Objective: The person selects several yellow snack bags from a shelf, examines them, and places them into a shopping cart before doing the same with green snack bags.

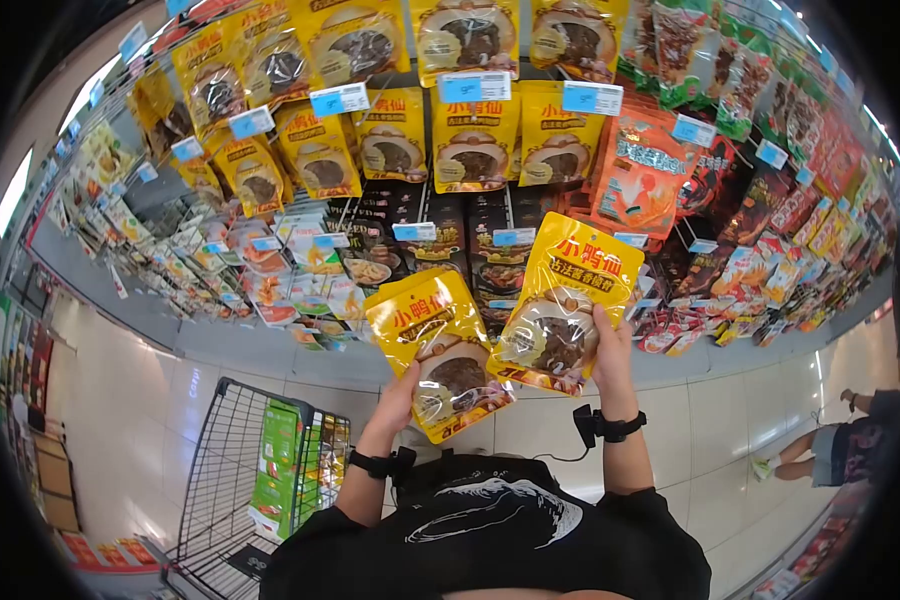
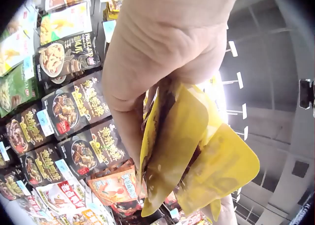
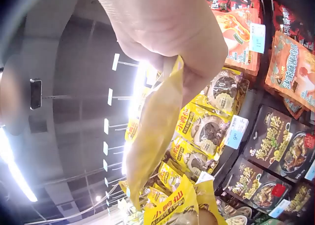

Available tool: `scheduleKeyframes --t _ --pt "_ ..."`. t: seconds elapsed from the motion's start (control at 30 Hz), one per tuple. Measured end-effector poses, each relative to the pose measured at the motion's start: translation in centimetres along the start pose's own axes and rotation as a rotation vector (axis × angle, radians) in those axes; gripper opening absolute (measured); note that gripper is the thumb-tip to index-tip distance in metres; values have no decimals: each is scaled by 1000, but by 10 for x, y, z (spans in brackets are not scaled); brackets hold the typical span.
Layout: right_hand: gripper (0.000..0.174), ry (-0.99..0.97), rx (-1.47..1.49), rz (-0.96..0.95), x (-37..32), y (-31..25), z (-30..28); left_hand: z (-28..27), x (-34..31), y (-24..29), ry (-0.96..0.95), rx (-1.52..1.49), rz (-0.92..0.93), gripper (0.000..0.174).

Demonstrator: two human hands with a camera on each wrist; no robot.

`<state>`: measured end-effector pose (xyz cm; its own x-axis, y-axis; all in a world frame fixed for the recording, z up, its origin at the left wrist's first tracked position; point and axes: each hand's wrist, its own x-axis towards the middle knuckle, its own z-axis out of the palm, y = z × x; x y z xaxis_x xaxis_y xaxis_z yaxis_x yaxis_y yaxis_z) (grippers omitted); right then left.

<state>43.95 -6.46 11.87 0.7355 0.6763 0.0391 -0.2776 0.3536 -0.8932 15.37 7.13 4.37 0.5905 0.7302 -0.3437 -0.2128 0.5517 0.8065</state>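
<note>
Between left hand [image 1: 399, 400] and right hand [image 1: 613, 355], yellow pouches [image 1: 554, 335]; edges gripped.

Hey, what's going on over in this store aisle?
Someone in a black top is holding up yellow food pouches in front of a packed display. The left hand grips at least one pouch, and the right hand grips a matching pouch, their see-through windows showing dark food. Similar hanging packs fill the rack ahead. A shopping cart with green packages inside stands to the person's left.
</note>
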Motion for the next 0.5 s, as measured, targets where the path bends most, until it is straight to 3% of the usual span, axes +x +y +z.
scheduleKeyframes --t 0.37,0.43,0.5 --pt "20 -116 -119 52 34 45 46 -38 -17 22 177 -68 66 39" --pt "20 -128 -111 -7 40 42 68 -46 -19 29 176 -98 76 40" --pt "19 -110 -188 77 46 43 83 -60 -11 34 165 -108 76 40"
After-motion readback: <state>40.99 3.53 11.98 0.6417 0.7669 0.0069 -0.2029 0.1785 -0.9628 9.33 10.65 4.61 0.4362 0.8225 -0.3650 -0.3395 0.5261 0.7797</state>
